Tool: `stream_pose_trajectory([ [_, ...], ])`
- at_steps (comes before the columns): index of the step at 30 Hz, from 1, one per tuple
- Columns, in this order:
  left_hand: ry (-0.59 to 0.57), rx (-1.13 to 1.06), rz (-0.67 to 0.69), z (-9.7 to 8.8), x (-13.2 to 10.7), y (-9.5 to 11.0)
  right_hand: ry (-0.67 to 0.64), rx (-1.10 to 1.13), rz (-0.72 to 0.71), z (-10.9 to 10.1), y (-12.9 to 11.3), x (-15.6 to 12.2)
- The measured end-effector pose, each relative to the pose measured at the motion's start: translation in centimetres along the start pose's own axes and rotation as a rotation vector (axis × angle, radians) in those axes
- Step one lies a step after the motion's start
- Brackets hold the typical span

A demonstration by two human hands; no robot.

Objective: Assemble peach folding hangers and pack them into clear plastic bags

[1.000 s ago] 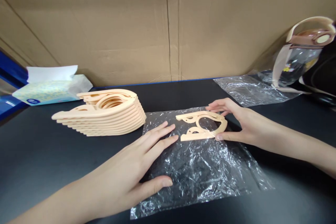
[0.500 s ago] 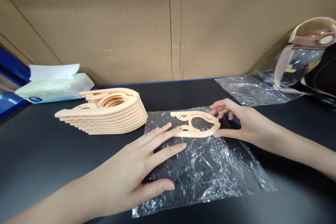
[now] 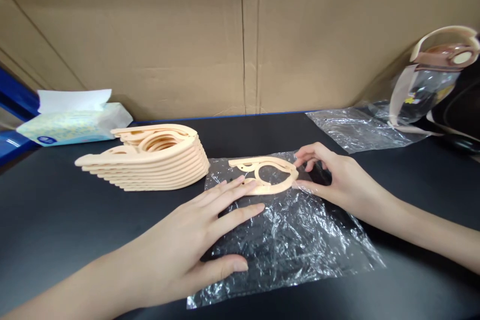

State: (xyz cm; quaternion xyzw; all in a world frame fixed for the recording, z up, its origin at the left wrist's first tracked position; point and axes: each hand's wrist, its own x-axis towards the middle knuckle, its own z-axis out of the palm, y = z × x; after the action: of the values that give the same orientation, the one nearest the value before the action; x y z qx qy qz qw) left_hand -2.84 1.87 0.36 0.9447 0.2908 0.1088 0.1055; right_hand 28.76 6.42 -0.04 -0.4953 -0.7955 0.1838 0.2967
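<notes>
"Where's the peach hanger (image 3: 275,189)?"

"Folded flat at the far end of the clear bag (image 3: 292,240), rounded end toward my right grip (image 3: 347,175). Inside or on top, I can't tell."

"And how are you holding it?"

"My right thumb and fingers curve at that end; whether they pinch it, I can't tell. My left grip (image 3: 198,230) is spread over the bag, fingertips overlapping the hanger's near side."

"Around that?"

"A hanger stack (image 3: 161,165) to the left on the black bench (image 3: 45,210), a tissue pack (image 3: 75,122) behind it."
</notes>
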Motion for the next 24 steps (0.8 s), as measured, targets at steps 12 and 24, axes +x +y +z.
stream_pose_trajectory([
  [12, -0.021, 0.049, 0.007, -0.6, 0.4, 0.3, -0.017, 0.059, -0.102, 0.3, -0.3, -0.3],
  [24, 0.2, 0.22, 0.054, -0.2, 0.7, 1.4, -0.072, 0.128, -0.121, 0.0, -0.7, -0.3],
])
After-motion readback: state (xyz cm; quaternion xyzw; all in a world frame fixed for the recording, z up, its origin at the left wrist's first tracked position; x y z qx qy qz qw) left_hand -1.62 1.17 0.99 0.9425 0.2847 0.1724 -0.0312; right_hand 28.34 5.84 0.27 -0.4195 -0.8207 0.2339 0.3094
